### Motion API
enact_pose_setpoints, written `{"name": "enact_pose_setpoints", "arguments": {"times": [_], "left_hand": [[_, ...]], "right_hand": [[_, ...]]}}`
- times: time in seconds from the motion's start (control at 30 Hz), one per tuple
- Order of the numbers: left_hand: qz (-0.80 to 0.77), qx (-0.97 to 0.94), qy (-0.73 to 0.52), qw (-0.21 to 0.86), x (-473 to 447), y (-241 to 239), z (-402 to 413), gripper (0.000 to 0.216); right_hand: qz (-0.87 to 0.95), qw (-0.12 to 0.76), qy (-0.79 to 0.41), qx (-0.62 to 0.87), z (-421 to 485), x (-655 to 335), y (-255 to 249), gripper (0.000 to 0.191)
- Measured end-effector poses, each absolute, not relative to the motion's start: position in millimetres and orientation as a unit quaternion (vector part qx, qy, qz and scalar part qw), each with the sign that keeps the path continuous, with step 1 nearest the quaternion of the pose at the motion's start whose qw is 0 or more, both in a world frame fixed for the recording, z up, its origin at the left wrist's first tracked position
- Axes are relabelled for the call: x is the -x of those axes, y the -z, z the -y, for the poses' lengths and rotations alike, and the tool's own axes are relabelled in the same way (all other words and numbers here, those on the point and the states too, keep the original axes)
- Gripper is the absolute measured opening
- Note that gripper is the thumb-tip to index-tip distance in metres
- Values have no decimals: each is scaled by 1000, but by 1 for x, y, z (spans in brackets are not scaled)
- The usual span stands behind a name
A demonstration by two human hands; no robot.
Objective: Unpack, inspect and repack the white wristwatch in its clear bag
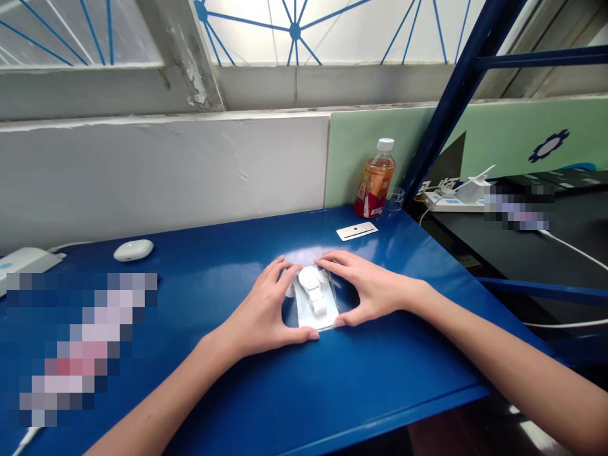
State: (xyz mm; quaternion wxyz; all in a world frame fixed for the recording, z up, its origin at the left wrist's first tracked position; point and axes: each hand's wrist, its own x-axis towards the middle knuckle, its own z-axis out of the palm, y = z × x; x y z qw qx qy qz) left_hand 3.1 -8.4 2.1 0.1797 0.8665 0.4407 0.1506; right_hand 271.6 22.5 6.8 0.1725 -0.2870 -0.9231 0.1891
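Observed from beside the blue, glossy-surfaced desk (285,392): a person works with two bare hands. A flat packet of clear plastic with a pale card backing (305,318) lies on the desk between them, toward the middle of its width. A small white piece with a round head and a short strap-like tail (310,278) sits upon the card, round end toward the wall.

The left hand (263,307) frames the packet's left side. Its fingers are curved and wide of the thumb; the fingertips are at the upper left corner, the thumb tip at the lower edge. The right hand (373,292) mirrors it: fingers wide, tips by the upper right, thumb tip at the lower right corner.

Beyond the right hand lies a flat white card with a dark stripe (357,232). Behind it, against the pale green panel (344,158), stands an upright clear bottle with a white cap, reddish-amber in colour (375,180); a low clear vessel (394,199) is just beside it.

On the left, near the white wall (190,177), rests a glossy white oval case (133,250). Nearer the person lies a slanted object (90,348), blurred beyond identification.
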Motion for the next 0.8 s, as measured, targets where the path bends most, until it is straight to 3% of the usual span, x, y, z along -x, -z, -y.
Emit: {"name": "enact_pose_setpoints", "arguments": {"times": [0.2, 0.4, 0.8], "left_hand": [[-443, -870, -128, 176, -5, -4, 5, 113], [-437, -874, -125, 173, -5, -4, 4, 111], [-443, -879, -117, 134, -16, -3, 9, 99]], "right_hand": [[922, 167, -201, 286, -23, -270, -8, 99], [921, 144, -209, 294, -21, -268, -5, 108], [921, 119, -202, 313, -23, -265, -7, 99]]}}
